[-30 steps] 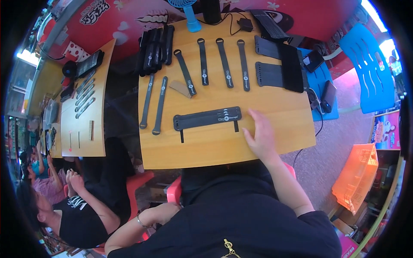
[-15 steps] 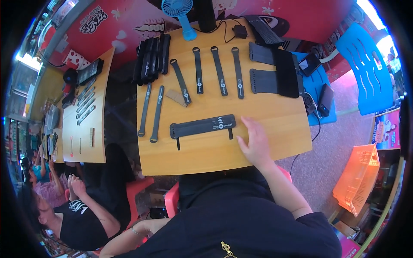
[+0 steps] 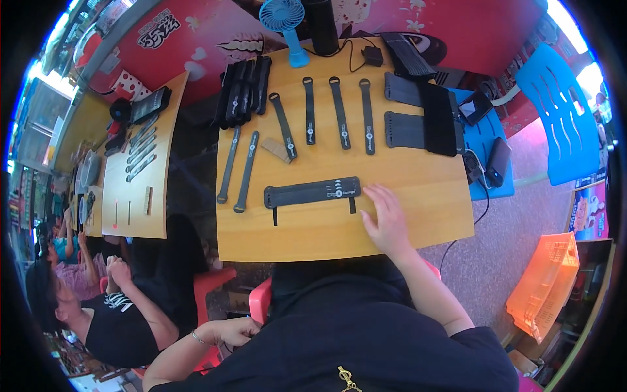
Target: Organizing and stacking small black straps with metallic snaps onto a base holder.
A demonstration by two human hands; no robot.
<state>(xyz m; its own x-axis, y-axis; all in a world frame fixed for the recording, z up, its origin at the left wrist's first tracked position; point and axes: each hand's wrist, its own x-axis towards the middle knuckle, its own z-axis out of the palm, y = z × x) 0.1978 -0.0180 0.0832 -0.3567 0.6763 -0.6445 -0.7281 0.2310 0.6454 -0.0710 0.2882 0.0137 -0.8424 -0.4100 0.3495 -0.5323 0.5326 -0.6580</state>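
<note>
My right hand (image 3: 386,222) lies on the wooden table (image 3: 418,202) with its fingers stretched out. Its fingertips are beside the right end of a short stack of dark grey straps (image 3: 304,193) with pale printing, laid crosswise. Two black strips of tape (image 3: 275,217) show just below that stack. Low by my waist, away from the table, is my left hand (image 3: 238,331), its fingers curled; whatever is in them is hidden. Several single grey straps (image 3: 310,111) with a slotted end lie spread out farther back, one (image 3: 283,124) over a brown cardboard piece (image 3: 275,149).
Bundled black straps (image 3: 238,91) and a blue fan (image 3: 282,19) stand at the back. More straps (image 3: 405,129) lie under black cloth at right, beside a blue chair (image 3: 555,124). An orange crate (image 3: 542,287) is on the floor. Another person (image 3: 124,320) sits at left.
The view has shifted slightly. My left hand has come into fuller view by my waist. My right hand stays near the strap stack's right end, its fingertips a little closer.
</note>
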